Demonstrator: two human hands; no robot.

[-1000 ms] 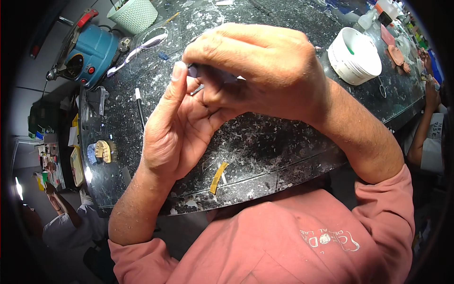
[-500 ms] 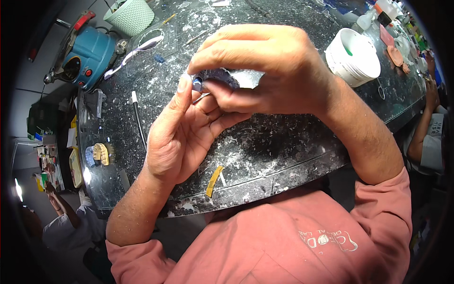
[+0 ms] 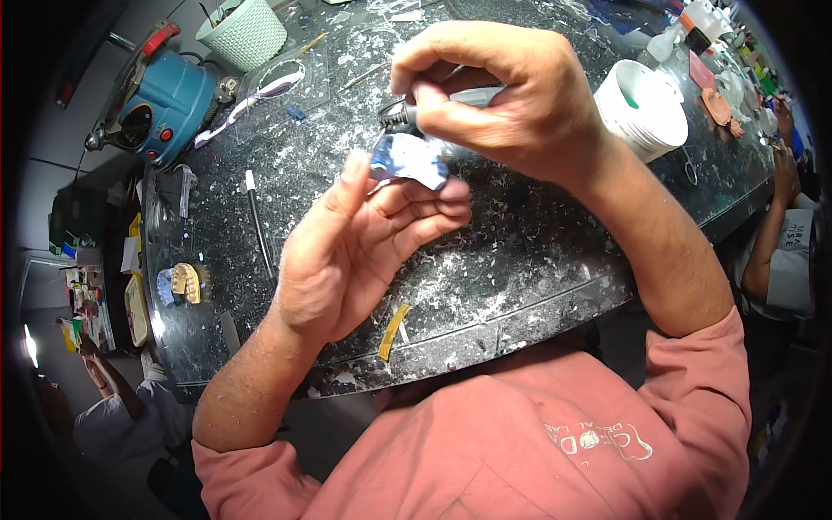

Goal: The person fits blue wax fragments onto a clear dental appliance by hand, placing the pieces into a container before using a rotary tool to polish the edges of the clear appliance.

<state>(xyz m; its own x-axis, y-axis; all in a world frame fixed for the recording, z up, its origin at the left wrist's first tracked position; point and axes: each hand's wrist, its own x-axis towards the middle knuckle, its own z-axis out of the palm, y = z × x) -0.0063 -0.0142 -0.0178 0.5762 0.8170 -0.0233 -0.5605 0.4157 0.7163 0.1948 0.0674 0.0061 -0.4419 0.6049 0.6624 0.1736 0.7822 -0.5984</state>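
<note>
A mottled blue-and-white piece (image 3: 407, 160), apparently a dental cast, rests in my left hand (image 3: 364, 243), held between thumb and fingertips. Just above it my right hand (image 3: 511, 104) is curled around a slim grey tool with a dark tip (image 3: 394, 117); the exact kind of tool is unclear. Below my hands, a short yellow strip (image 3: 394, 334) lies by the bench's front edge. At the left stand a tan dental cast (image 3: 186, 282) and a blue piece (image 3: 166, 286). A black pen-like stick (image 3: 260, 225) with a white end lies left of my hands.
The black speckled bench (image 3: 520, 277) carries a blue machine (image 3: 178, 100), a woven pot (image 3: 243, 39), a toothbrush-shaped purple-white item (image 3: 243, 104), a white tub (image 3: 637, 117), pink pieces (image 3: 715, 104) and bottles (image 3: 693, 26). Other people (image 3: 113, 407) (image 3: 780, 251) work at both sides.
My right hand has risen and drawn away from my left fingers, uncovering the blue-and-white piece and showing the grey tool. My left fingertips have shifted right and a little lower.
</note>
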